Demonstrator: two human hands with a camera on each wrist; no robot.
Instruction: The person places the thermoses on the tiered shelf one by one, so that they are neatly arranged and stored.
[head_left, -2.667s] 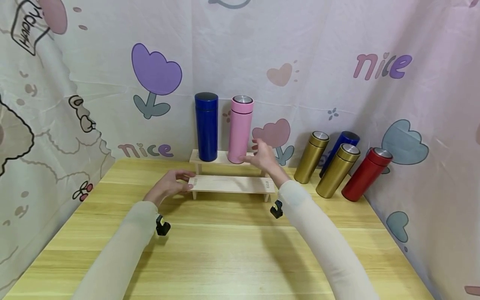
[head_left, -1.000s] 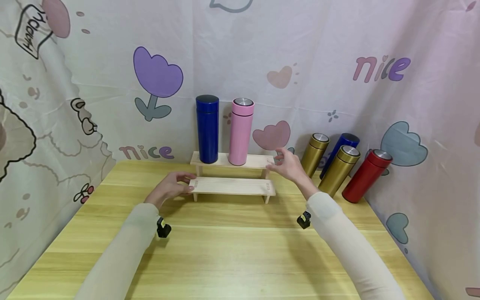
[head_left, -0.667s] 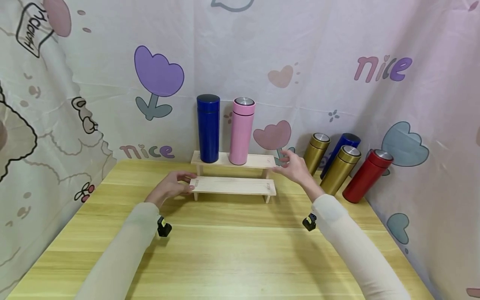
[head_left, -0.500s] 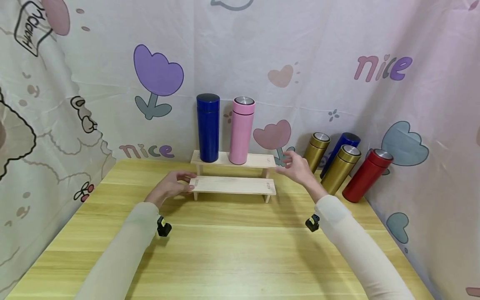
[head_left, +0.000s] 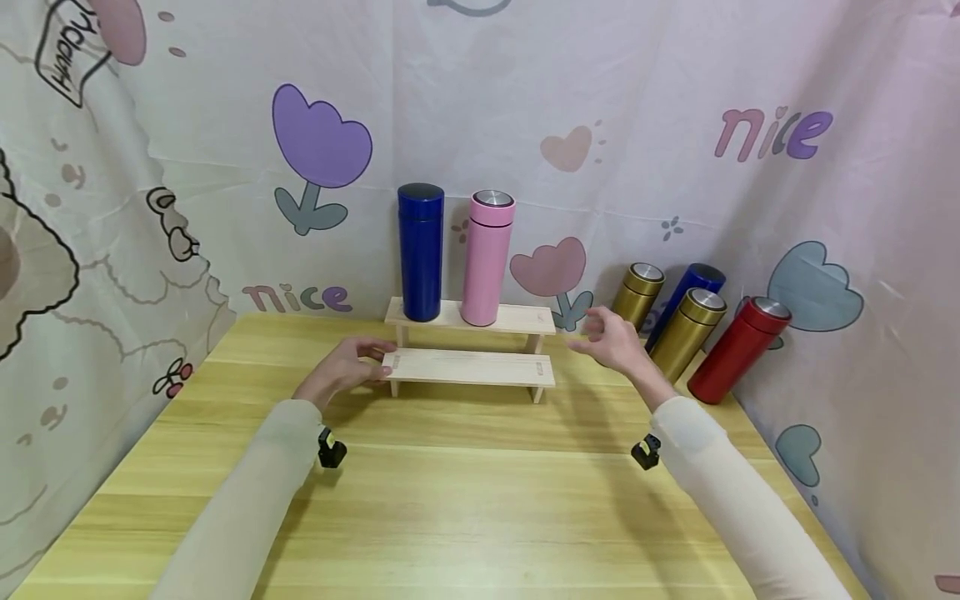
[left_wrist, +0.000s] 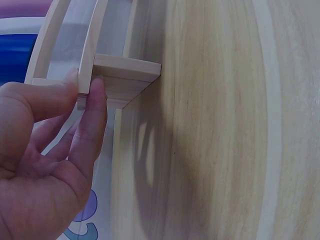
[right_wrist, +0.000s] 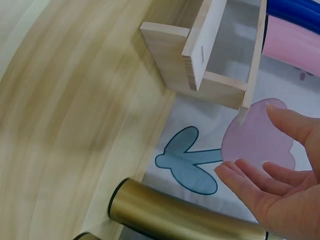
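Note:
A two-tier wooden rack (head_left: 472, 367) stands at the back of the table. On its upper tier a blue thermos bottle (head_left: 422, 254) and a pink thermos bottle (head_left: 488, 260) stand upright, side by side. My left hand (head_left: 343, 369) pinches the left end of the lower tier between thumb and fingers, which the left wrist view shows close up at the board's end (left_wrist: 85, 75). To the right of the rack, my right hand (head_left: 611, 340) hovers in the air with relaxed, spread fingers and holds nothing. A gold thermos bottle (right_wrist: 180, 212) lies near it in the right wrist view.
Two gold bottles, with the front one (head_left: 687, 335) nearer me, a second blue bottle (head_left: 694, 287) and a red bottle (head_left: 738, 350) stand at the back right. A patterned curtain (head_left: 465, 100) hangs behind the wooden table (head_left: 480, 517).
My right hand has let go of the pink bottle, moved right past the upper tier's end and come away from the rack. My left hand has stayed at the lower tier.

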